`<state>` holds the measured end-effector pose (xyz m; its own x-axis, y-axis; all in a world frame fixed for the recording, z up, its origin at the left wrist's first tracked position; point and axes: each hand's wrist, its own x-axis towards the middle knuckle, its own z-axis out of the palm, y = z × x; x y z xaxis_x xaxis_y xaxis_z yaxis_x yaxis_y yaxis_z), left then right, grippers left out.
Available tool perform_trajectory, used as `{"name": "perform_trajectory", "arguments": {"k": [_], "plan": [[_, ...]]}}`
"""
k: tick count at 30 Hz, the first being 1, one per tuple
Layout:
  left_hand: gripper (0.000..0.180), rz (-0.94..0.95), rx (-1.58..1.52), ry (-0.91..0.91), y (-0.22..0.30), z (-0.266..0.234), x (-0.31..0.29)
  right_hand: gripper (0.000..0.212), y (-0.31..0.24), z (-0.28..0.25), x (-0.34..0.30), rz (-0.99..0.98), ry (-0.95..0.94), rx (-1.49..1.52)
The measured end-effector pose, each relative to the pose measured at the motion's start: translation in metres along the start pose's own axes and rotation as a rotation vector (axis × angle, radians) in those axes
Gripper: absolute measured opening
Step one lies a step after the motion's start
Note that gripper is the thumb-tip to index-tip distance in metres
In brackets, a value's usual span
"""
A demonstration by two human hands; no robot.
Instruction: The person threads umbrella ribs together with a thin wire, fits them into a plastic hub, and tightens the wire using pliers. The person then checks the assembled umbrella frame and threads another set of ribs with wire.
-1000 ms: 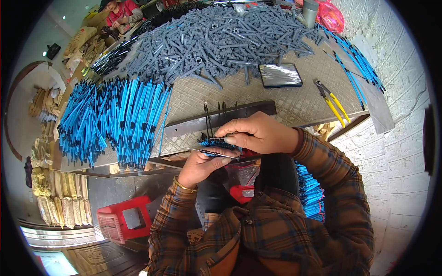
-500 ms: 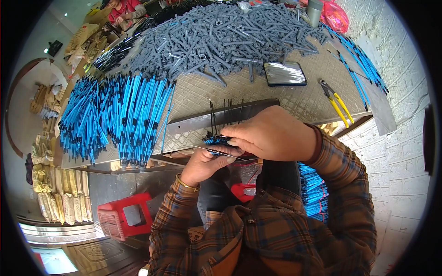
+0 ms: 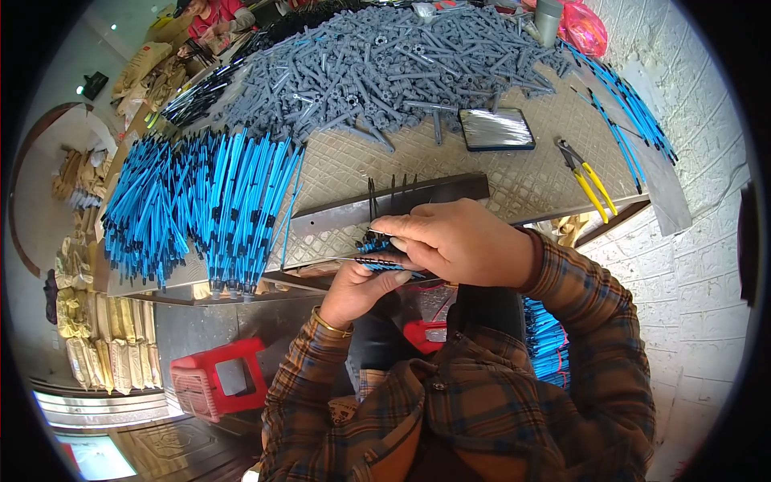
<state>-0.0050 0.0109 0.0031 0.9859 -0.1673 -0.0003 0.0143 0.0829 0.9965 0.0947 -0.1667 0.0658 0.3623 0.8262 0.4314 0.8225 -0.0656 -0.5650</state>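
Note:
My left hand (image 3: 347,296) is closed around a small bundle of blue-and-black thin rods (image 3: 384,263), thumb along its near side. Just above it, my right hand (image 3: 454,245) has thumb and forefinger pinched together at the far end of the bundle. A thin pale sliver, perhaps a metal pin, shows at the right fingertips; it is too small to tell for sure. Several dark thin stems (image 3: 372,193) stand up beyond the fingers, in front of a dark metal bar (image 3: 442,188) on the table's near edge. Part of the bundle is hidden by my right hand.
Blue rods with black ends (image 3: 241,185) lie in a large stack on the left. Grey plastic parts (image 3: 361,72) heap across the back. A tray of thin metal pins (image 3: 498,132) and yellow-handled pliers (image 3: 588,178) lie on the right. Below stands a red stool (image 3: 221,377). Another person (image 3: 217,20) sits far left.
My right hand has shifted slightly left and down along the bundle. The thin bright line that crossed the bundle by my left fingers no longer shows.

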Motion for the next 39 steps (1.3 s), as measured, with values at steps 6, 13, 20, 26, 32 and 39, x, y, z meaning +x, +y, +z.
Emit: {"name": "perform_trajectory", "arguments": {"k": [6, 13, 20, 26, 32, 39], "plan": [[0.015, 0.027, 0.053, -0.003, -0.007, -0.002, -0.001, 0.032, -0.004, -0.003, 0.001, 0.008, -0.075, -0.068], [0.014, 0.034, 0.086, -0.010, -0.017, -0.006, -0.002, 0.030, -0.017, -0.008, 0.005, 0.020, -0.150, -0.261], [0.017, 0.052, 0.083, -0.023, -0.014, -0.005, -0.001, 0.027, -0.017, -0.004, 0.005, -0.021, -0.082, -0.295], [0.021, 0.040, 0.135, -0.056, -0.012, -0.007, -0.002, 0.029, -0.023, -0.006, 0.010, -0.081, -0.088, -0.335], [0.020, 0.101, 0.160, -0.054, -0.015, -0.009, -0.003, 0.030, -0.019, -0.005, 0.013, -0.072, -0.070, -0.220], [0.016, -0.017, 0.192, -0.076, -0.013, -0.012, -0.003, 0.030, -0.009, 0.000, 0.018, -0.129, -0.083, -0.140]]}}
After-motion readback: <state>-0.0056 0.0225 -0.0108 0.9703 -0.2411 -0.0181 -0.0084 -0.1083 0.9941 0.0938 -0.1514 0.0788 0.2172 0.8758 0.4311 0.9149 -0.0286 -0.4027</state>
